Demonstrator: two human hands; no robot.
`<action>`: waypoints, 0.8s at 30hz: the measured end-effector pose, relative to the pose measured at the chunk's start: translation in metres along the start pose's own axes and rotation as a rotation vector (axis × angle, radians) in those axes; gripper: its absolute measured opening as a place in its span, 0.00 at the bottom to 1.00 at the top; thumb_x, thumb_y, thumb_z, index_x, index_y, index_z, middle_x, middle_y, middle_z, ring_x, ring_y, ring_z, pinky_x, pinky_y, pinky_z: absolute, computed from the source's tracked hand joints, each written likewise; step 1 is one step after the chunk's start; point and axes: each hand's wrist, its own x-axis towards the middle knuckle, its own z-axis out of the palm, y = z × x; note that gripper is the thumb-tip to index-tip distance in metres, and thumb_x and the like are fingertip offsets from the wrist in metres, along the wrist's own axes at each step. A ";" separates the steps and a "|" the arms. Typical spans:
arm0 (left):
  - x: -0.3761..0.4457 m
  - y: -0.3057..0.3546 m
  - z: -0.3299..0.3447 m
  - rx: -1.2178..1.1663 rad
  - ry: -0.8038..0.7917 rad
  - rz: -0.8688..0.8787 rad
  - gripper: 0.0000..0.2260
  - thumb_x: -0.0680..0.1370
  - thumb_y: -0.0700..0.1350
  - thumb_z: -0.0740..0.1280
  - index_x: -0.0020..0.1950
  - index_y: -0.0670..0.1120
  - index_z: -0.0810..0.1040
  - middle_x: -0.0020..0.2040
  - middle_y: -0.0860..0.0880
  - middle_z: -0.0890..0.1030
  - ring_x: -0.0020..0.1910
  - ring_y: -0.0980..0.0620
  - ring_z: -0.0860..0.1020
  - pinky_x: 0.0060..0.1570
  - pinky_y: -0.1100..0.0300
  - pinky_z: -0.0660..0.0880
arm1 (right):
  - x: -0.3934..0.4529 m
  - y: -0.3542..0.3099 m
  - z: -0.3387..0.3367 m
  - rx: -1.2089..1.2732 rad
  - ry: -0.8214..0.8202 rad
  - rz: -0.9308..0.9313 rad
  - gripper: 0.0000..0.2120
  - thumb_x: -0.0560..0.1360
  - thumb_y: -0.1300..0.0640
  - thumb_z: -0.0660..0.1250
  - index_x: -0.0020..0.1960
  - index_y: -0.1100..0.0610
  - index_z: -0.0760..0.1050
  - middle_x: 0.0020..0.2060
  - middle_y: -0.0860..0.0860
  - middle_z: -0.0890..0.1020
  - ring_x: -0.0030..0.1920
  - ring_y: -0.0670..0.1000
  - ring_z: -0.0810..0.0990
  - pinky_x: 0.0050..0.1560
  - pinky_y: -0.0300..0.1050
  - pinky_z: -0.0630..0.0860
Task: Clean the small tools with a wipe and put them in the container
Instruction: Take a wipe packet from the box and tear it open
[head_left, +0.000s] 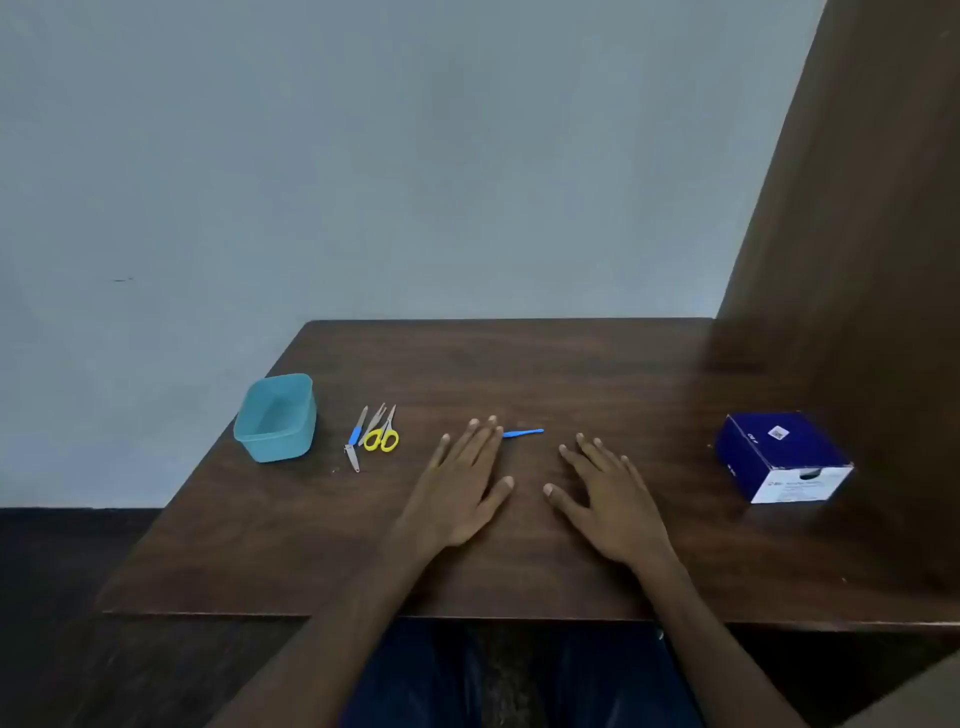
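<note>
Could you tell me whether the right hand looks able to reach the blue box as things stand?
Probably yes. The right hand lies flat and holds nothing, and only bare table shows between it and the blue box further to its right.

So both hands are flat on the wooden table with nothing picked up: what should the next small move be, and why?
Probably the right hand should reach to the dark blue cardboard box on its side and draw a wipe. Both it and the left hand lie open and empty, and no wipe is out. The yellow-handled scissors and thin blue stick tool lie outside the teal plastic container.
</note>
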 end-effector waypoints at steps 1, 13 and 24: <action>0.008 -0.001 0.002 0.044 -0.001 0.045 0.32 0.88 0.60 0.52 0.89 0.48 0.48 0.89 0.53 0.45 0.88 0.54 0.43 0.86 0.47 0.45 | -0.001 0.000 0.000 0.010 -0.001 -0.003 0.35 0.81 0.31 0.59 0.84 0.45 0.61 0.86 0.47 0.57 0.86 0.48 0.51 0.84 0.53 0.48; 0.001 -0.021 -0.011 0.222 0.016 -0.407 0.39 0.87 0.66 0.45 0.85 0.37 0.59 0.87 0.41 0.59 0.88 0.40 0.50 0.84 0.40 0.47 | 0.001 -0.001 -0.002 0.011 0.034 -0.005 0.31 0.81 0.35 0.64 0.81 0.45 0.68 0.84 0.47 0.63 0.84 0.49 0.58 0.83 0.53 0.54; 0.017 0.025 0.008 0.017 0.117 -0.253 0.46 0.78 0.67 0.36 0.85 0.41 0.62 0.86 0.44 0.62 0.87 0.44 0.53 0.84 0.43 0.50 | 0.000 0.007 0.001 0.077 0.086 -0.020 0.28 0.82 0.38 0.66 0.79 0.46 0.71 0.82 0.47 0.67 0.84 0.48 0.60 0.83 0.50 0.54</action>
